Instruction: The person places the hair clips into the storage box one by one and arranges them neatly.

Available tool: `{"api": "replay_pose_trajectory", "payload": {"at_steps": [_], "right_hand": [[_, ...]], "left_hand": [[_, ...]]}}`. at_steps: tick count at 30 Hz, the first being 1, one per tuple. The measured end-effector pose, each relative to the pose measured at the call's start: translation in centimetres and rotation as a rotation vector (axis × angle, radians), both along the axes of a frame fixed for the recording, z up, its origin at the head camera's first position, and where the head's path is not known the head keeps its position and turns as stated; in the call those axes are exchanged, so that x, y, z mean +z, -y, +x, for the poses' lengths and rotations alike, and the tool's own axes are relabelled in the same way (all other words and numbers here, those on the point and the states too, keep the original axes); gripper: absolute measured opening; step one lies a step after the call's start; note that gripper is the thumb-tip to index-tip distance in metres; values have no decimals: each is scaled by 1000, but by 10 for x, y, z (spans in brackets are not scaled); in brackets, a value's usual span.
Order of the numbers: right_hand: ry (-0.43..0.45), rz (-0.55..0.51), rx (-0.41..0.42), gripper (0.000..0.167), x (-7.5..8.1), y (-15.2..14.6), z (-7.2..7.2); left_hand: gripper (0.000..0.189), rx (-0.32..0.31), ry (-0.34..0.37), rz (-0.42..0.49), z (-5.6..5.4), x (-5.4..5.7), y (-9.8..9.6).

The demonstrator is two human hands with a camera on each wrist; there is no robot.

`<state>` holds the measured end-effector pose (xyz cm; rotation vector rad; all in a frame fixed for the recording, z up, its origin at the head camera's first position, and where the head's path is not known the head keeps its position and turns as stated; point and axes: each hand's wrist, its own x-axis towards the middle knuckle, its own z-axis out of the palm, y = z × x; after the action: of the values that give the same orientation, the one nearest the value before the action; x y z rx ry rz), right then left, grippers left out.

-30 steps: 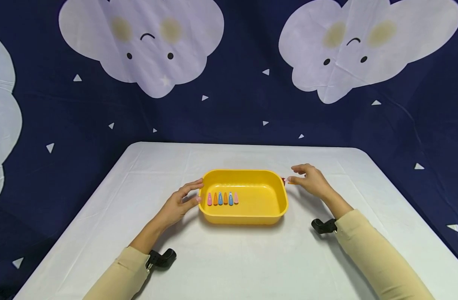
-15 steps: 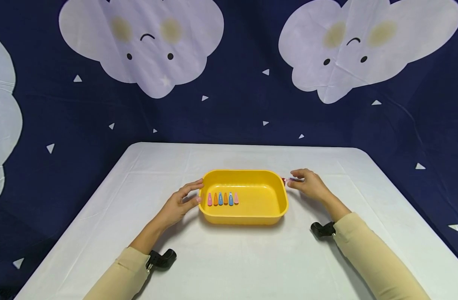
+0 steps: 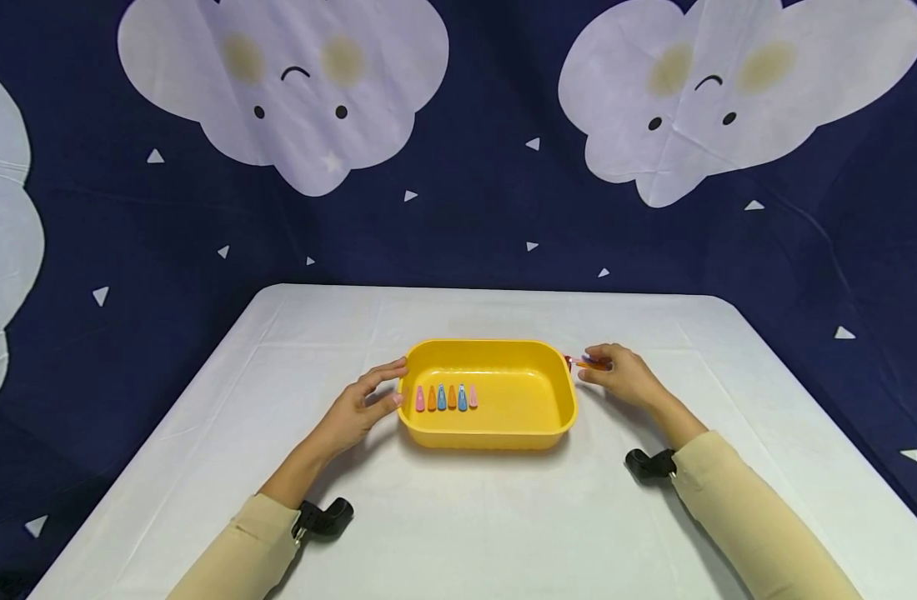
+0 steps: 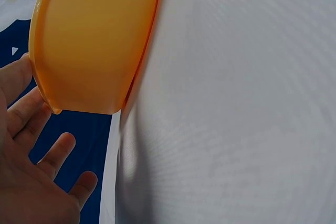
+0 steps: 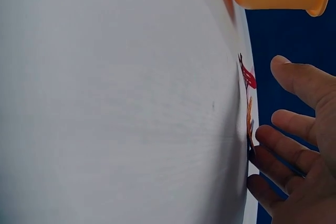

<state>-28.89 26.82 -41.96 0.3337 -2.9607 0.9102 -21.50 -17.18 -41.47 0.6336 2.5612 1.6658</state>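
A yellow plastic tray (image 3: 522, 404) holds a row of several snap hair clips, among them a pink clip (image 3: 420, 399) and a blue clip (image 3: 441, 397). My left hand (image 3: 359, 410) touches the tray's left end with spread fingers at the rim, also seen on the tray wall (image 4: 94, 45) in the left wrist view. Right of the tray, more clips lie on the table, including a red clip (image 5: 249, 77) and an orange clip (image 5: 249, 113). My right hand (image 3: 622, 372) is beside them, fingers loosely bent, fingertips close to the orange clip; its fingers partly hide these clips.
A white cloth-covered table (image 3: 488, 525) bears the tray. Behind it hangs a dark blue curtain (image 3: 488, 233) with printed clouds and small white triangles. Each wrist wears a black camera mount, as on the right wrist mount (image 3: 648, 464).
My right hand has come down slightly and nearer the body, over the loose clips, so more of the orange and a blue clip shows. My left hand and the tray have stayed put.
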Motion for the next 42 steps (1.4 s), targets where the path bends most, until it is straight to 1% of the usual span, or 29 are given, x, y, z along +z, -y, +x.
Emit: {"api": "replay_pose_trajectory", "payload": {"at_steps": [9, 25, 30, 38, 42], "right_hand": [[0, -14, 6, 53, 2, 0, 14], [-35, 1, 54, 50, -1, 6, 27], [-20, -6, 22, 51, 1, 4, 28], [-86, -24, -7, 46, 5, 0, 23], [-73, -9, -29, 47, 6, -3, 19]], "left_hand": [[42, 5, -4, -1, 0, 0, 0], [41, 7, -8, -2, 1, 0, -1], [41, -5, -18, 14, 0, 0, -1], [41, -8, -31, 18, -1, -1, -1], [42, -8, -33, 17, 0, 0, -2]]}}
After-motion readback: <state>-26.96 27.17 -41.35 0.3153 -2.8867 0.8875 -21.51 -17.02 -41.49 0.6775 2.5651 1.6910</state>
